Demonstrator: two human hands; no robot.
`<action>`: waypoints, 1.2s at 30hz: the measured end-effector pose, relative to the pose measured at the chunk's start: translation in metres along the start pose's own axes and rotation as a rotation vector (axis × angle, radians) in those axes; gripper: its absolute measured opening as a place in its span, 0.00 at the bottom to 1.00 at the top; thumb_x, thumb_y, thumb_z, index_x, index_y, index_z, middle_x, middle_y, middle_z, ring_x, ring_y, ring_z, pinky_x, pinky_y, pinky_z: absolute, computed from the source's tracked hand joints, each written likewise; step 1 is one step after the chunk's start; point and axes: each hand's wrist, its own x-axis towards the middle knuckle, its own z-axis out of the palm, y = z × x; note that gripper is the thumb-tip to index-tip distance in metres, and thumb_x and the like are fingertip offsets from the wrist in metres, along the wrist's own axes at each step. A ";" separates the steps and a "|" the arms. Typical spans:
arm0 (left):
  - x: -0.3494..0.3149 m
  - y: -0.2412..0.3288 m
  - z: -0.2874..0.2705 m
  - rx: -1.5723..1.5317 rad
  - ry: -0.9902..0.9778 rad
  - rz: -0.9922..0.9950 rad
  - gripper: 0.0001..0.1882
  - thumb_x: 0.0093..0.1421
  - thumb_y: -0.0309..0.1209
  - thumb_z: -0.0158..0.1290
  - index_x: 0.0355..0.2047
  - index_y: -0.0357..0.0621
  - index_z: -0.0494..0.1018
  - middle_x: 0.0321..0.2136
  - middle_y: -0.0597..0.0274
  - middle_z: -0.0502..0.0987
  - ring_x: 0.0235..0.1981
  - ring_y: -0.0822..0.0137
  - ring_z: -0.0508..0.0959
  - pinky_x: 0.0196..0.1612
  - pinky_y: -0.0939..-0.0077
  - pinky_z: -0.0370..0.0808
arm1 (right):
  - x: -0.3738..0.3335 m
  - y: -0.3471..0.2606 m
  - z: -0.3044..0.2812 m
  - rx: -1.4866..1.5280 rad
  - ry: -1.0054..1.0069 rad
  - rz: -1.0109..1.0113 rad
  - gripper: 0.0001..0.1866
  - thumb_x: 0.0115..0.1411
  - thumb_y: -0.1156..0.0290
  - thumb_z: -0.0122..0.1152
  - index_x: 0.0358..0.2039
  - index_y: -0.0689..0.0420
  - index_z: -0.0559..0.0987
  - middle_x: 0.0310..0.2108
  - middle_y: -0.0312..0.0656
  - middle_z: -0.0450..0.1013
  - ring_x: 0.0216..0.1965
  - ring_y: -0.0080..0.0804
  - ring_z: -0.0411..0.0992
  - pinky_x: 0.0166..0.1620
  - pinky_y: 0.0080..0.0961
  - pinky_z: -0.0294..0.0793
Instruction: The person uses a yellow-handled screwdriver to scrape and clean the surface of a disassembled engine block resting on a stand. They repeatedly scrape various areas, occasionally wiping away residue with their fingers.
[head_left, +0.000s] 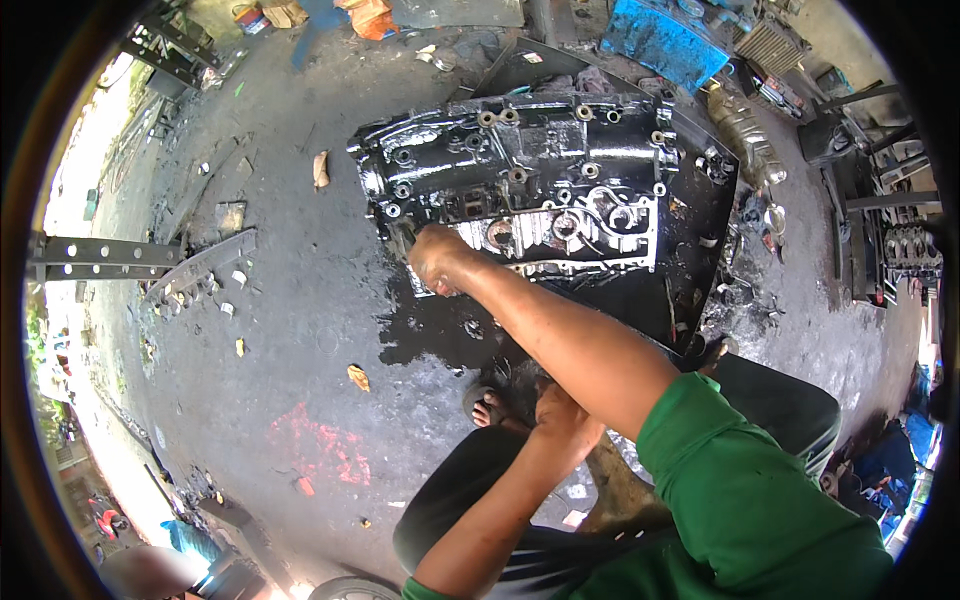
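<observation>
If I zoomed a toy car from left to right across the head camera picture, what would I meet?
Metal beam with holes → pink paint patch → right hand → left hand → blue box.

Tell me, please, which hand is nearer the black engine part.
Right. The right hand is at the near left corner of the engine part; the left hand is apart from it, farther back.

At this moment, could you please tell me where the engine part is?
In the head view, the engine part lies above the centre, with the right hand over its lower left corner and the blue box above its upper right corner.
</observation>
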 end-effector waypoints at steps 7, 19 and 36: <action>-0.004 -0.007 -0.017 -0.171 0.185 0.027 0.19 0.61 0.39 0.49 0.50 0.46 0.75 0.48 0.54 0.78 0.48 0.57 0.79 0.41 0.57 0.77 | 0.021 -0.005 -0.011 -0.191 0.038 -0.036 0.10 0.56 0.74 0.55 0.18 0.60 0.74 0.14 0.46 0.70 0.11 0.33 0.66 0.12 0.34 0.61; -0.001 -0.007 -0.017 -0.149 0.177 0.002 0.15 0.60 0.35 0.50 0.46 0.48 0.77 0.44 0.57 0.80 0.44 0.59 0.81 0.44 0.58 0.77 | 0.004 -0.010 -0.004 -0.740 0.152 -0.263 0.11 0.56 0.73 0.54 0.32 0.66 0.82 0.28 0.55 0.79 0.30 0.41 0.80 0.35 0.33 0.80; -0.027 -0.165 -0.078 -0.376 0.349 -0.720 0.19 0.60 0.37 0.57 0.49 0.42 0.73 0.36 0.47 0.81 0.39 0.53 0.81 0.42 0.60 0.76 | -0.118 0.135 -0.110 -0.071 -0.113 -0.131 0.14 0.67 0.61 0.54 0.45 0.58 0.74 0.15 0.30 0.65 0.14 0.16 0.59 0.17 0.23 0.57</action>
